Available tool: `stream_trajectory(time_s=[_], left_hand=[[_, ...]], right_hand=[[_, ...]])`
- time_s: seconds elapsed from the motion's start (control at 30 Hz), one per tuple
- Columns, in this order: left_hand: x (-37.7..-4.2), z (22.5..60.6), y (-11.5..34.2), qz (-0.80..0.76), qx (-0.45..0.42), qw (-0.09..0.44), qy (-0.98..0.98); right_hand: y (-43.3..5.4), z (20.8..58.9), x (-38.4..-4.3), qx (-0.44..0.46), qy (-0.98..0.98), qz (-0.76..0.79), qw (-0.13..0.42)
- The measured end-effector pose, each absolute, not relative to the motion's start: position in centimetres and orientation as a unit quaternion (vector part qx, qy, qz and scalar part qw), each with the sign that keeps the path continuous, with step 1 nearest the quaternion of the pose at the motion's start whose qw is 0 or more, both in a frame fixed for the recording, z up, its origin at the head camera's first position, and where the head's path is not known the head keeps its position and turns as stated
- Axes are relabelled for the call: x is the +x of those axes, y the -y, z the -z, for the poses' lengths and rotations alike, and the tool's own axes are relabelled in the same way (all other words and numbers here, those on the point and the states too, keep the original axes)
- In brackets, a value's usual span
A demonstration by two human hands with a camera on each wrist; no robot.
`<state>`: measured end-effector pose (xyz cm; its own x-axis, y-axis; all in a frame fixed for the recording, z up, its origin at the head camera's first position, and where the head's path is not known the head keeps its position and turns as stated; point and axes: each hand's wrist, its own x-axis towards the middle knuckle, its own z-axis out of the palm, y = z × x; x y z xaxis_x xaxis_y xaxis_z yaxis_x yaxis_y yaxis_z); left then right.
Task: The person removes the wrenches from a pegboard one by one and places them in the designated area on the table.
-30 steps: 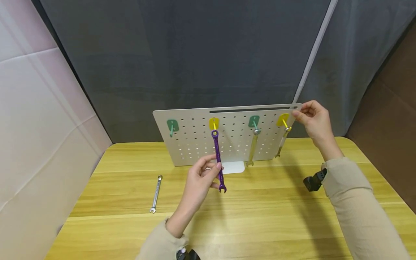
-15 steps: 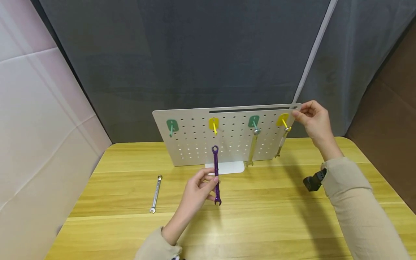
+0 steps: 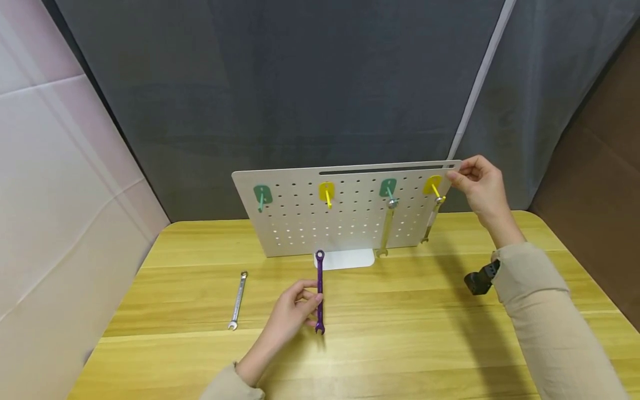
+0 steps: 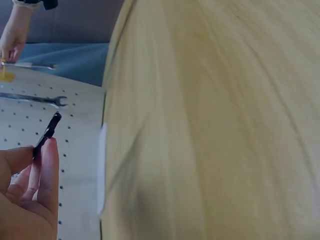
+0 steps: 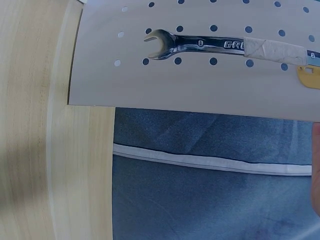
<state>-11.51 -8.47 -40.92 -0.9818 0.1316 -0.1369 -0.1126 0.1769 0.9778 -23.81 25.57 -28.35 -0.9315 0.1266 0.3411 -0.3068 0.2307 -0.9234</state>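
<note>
purple wrench, left hand, seemingly midair

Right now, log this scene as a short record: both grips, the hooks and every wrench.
Left grip: pinches the purple wrench, clear of every hook
Right grip: holds the upper right corner of the pegboard
Bare hooks: left green hook, left yellow hook
Right green hook: bears a hanging wrench
Right yellow hook: bears a labelled wrench
Table: silver wrench lying left of the pegboard's foot
</note>
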Motion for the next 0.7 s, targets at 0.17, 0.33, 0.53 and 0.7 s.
stream_trajectory(time_s=[0.17, 0.33, 0.53, 0.7], left_hand=[[-11.4, 41.8, 9.2, -0.626, 0.000, 0.108, -0.772], [-11.3, 42.4, 9.9, -0.617, -0.017, 0.121, -0.777], [-11.3, 42.9, 10.3, -0.613, -0.032, 0.130, -0.778], [-11.4, 43.3, 10.4, -0.617, -0.037, 0.135, -0.775]], right_hand=[[-25.6, 28.4, -23.9, 0.062, 0.763, -0.619, 0.177], [-25.6, 28.5, -24.0, 0.060, 0.770, -0.610, 0.177], [-25.6, 28.5, -23.9, 0.053, 0.778, -0.600, 0.178], [-25.6, 28.6, -23.9, 0.049, 0.781, -0.596, 0.178]])
